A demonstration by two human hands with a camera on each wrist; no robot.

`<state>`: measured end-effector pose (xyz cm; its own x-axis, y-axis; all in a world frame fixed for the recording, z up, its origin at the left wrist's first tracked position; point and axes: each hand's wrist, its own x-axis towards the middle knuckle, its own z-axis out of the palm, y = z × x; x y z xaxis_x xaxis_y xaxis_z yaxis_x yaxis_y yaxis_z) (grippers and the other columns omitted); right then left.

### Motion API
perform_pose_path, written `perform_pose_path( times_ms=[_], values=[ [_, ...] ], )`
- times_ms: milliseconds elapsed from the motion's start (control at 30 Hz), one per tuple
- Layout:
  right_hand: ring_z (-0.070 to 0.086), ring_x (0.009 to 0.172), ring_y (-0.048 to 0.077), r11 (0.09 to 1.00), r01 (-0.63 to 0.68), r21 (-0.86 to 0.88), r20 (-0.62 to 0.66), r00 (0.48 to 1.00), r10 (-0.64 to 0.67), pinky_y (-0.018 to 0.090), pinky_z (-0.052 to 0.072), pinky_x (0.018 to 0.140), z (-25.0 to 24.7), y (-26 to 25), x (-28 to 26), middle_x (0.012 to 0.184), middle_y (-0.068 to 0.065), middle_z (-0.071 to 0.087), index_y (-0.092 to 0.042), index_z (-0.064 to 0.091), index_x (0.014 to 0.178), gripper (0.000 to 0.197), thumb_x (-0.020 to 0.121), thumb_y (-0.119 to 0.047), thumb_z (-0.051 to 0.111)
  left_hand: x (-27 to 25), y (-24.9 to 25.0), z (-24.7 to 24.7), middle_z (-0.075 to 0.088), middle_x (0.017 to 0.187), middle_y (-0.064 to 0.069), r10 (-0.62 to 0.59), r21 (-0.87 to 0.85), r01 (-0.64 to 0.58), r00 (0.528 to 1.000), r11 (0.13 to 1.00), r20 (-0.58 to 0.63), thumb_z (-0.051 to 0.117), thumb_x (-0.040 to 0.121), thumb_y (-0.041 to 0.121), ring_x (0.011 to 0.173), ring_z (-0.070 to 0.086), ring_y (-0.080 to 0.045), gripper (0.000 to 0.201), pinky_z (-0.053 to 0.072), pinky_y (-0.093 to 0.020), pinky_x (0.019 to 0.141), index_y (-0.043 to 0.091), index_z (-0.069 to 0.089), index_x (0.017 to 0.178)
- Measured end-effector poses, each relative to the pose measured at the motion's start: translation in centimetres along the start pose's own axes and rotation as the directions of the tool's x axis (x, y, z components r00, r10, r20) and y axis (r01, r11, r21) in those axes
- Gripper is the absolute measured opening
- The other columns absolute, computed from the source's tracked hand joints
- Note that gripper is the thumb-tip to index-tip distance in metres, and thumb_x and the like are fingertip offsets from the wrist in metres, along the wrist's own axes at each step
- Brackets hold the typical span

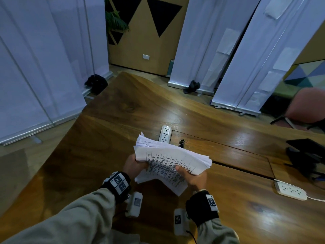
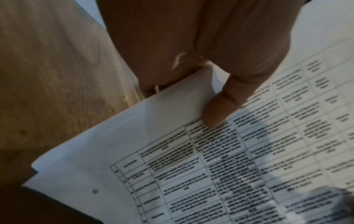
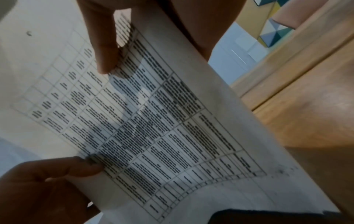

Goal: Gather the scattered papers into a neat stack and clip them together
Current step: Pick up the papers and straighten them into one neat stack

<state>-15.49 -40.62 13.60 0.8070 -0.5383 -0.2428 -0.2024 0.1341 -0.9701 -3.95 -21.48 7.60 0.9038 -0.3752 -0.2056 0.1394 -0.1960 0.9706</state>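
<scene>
You held the papers in both hands, left fingers and right fingers pinching them. The edges past your fingers looked uneven, so tapping them on the surface was probably best before reaching for the clip.

a thick stack of white papers is held up above the wooden table, near its front edge, and is not lying on it. its top sheet carries a printed grid of dark text. the sheets sit unevenly, with edges fanned and corners sticking out. a black binder clip lies on the table just behind the stack, toward the middle.
</scene>
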Motion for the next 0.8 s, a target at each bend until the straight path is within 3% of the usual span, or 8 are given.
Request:
perform_pose_path(
  times_ms=[67, 133, 300, 467, 533, 633, 700, 800],
  values=[
    [0.063, 0.086, 0.011, 1.000, -0.022, 0.013, -0.024, 0.999, 0.022, 0.019, 0.058, 0.062, -0.3, 0.2, 0.3, 0.089, -0.005, 0.067, -0.023, 0.059, 0.088, 0.043, 0.060, -0.002, 0.084, 0.1, -0.2, 0.4, 0.070, 0.092, -0.012, -0.016, -0.011, 0.015, 1.000, 1.000, -0.020, 0.064, 0.054, 0.011, 0.091, 0.065, -0.025, 0.040, 0.053, -0.032, 0.078, 0.007, 0.068, 0.093],
    [0.063, 0.084, 0.012, 0.998, -0.046, 0.053, -0.054, 0.997, 0.049, 0.017, 0.057, 0.060, -0.3, 0.1, 0.5, 0.088, -0.005, 0.066, -0.019, 0.060, 0.090, 0.043, 0.061, 0.001, 0.083, 0.1, -0.2, 0.7, 0.070, 0.086, -0.006, -0.035, -0.042, 0.033, 0.999, 0.999, -0.039, 0.064, 0.054, 0.010, 0.085, 0.065, -0.024, 0.030, 0.054, -0.032, 0.075, 0.014, 0.067, 0.084],
    [0.063, 0.082, 0.008, 0.992, -0.013, 0.125, -0.060, 0.998, 0.021, 0.017, 0.058, 0.059, -0.2, -0.4, 0.4, 0.088, -0.005, 0.067, -0.017, 0.062, 0.096, 0.044, 0.063, 0.006, 0.079, -0.3, 0.1, 1.4, 0.067, 0.084, -0.003, -0.012, -0.114, 0.002, 0.996, 0.993, -0.085, 0.062, 0.053, 0.007, 0.080, 0.063, -0.016, 0.038, 0.052, -0.023, 0.064, 0.002, 0.064, 0.091],
    [0.064, 0.095, 0.025, 0.996, -0.076, 0.056, -0.103, 0.991, 0.081, 0.041, 0.055, 0.083, -0.9, 0.2, 0.4, 0.094, 0.000, 0.068, -0.022, 0.060, 0.089, 0.045, 0.055, -0.009, 0.086, -0.6, -0.2, 0.7, 0.074, 0.082, 0.015, 0.032, -0.078, -0.039, 0.996, 0.996, -0.088, 0.067, 0.054, 0.005, 0.083, 0.069, 0.001, 0.041, 0.054, -0.018, 0.073, 0.024, 0.068, 0.091],
    [0.062, 0.095, 0.024, 0.996, -0.081, 0.038, -0.112, 0.990, 0.085, 0.042, 0.054, 0.083, -0.8, 0.0, 0.2, 0.094, 0.000, 0.067, -0.018, 0.059, 0.093, 0.047, 0.056, -0.011, 0.086, -0.6, -0.2, 0.5, 0.074, 0.084, 0.021, 0.049, -0.058, -0.054, 0.996, 0.997, -0.080, 0.070, 0.059, 0.001, 0.085, 0.069, 0.001, 0.042, 0.054, -0.016, 0.074, 0.025, 0.067, 0.093],
    [0.065, 0.090, 0.021, 0.998, 0.007, 0.060, -0.134, 0.991, 0.001, 0.032, 0.055, 0.068, -0.6, -0.8, 0.1, 0.092, 0.001, 0.068, -0.010, 0.061, 0.101, 0.044, 0.063, -0.004, 0.083, -0.7, 0.9, 0.5, 0.075, 0.091, 0.008, 0.093, -0.092, -0.099, 0.993, 0.991, -0.071, 0.069, 0.064, 0.003, 0.091, 0.070, -0.008, 0.040, 0.057, -0.031, 0.084, 0.011, 0.068, 0.103],
    [0.068, 0.082, 0.017, 0.993, 0.074, 0.093, -0.147, 0.987, -0.060, 0.024, 0.057, 0.059, -0.4, -1.6, -0.1, 0.086, -0.001, 0.071, -0.012, 0.062, 0.097, 0.040, 0.064, 0.000, 0.081, -1.3, 2.3, 0.5, 0.073, 0.096, -0.003, 0.136, -0.146, -0.149, 0.986, 0.978, -0.092, 0.074, 0.061, 0.011, 0.093, 0.070, -0.016, 0.049, 0.057, -0.040, 0.086, 0.002, 0.064, 0.108],
    [0.070, 0.068, 0.005, 0.974, 0.173, 0.145, -0.134, 0.979, -0.154, 0.016, 0.054, 0.055, -0.3, -2.7, -0.3, 0.073, -0.004, 0.075, -0.017, 0.060, 0.089, 0.041, 0.059, -0.003, 0.084, -2.5, 5.2, 0.5, 0.068, 0.094, -0.015, 0.247, -0.266, -0.278, 0.958, 0.923, -0.145, 0.075, 0.065, 0.016, 0.089, 0.069, -0.027, 0.052, 0.057, -0.033, 0.077, -0.005, 0.054, 0.109]
  ],
)
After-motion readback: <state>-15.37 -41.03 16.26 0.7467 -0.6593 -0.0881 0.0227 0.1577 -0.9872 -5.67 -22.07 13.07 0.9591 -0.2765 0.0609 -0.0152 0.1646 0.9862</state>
